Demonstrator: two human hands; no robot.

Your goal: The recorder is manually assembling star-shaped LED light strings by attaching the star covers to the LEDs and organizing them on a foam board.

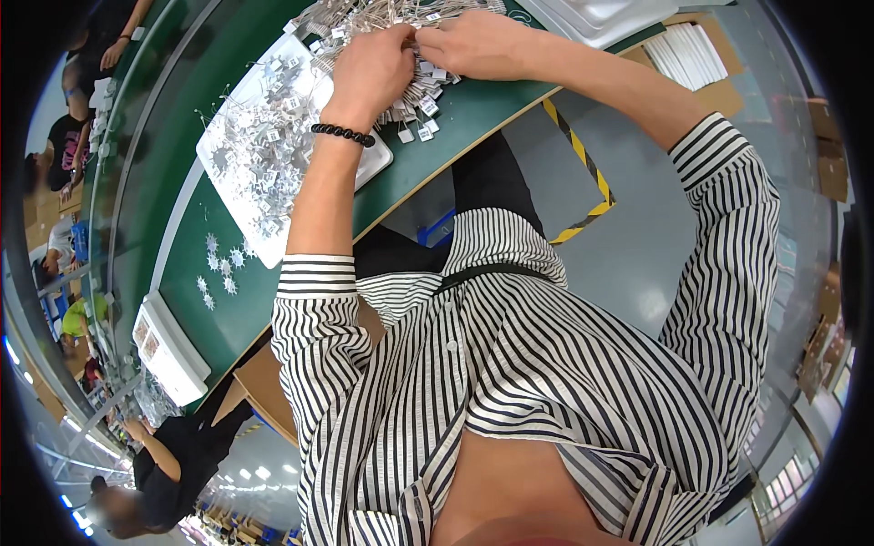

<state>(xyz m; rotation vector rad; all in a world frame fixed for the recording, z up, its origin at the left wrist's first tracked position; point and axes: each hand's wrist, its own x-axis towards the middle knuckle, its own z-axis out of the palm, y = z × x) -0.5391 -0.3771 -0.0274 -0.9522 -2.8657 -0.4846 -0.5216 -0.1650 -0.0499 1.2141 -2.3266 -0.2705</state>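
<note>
While both hands met over the heap of small white tags (401, 36) at the far edge of the green table (273, 300), the left hand (369, 73) and right hand (473, 41) pinched tags with fingertips closed together. A white tray (238, 205) of silver snowflake pieces (264, 150) lay just left of the heap, beneath the left wrist's black bead bracelet (342, 135).

Both bare forearms reach forward from rolled striped sleeves. The left hand (371, 65), a black bead bracelet on its wrist, curls knuckles-up. The right hand (473, 44) lies just beside it, fingertips pinched toward the left hand's.
</note>
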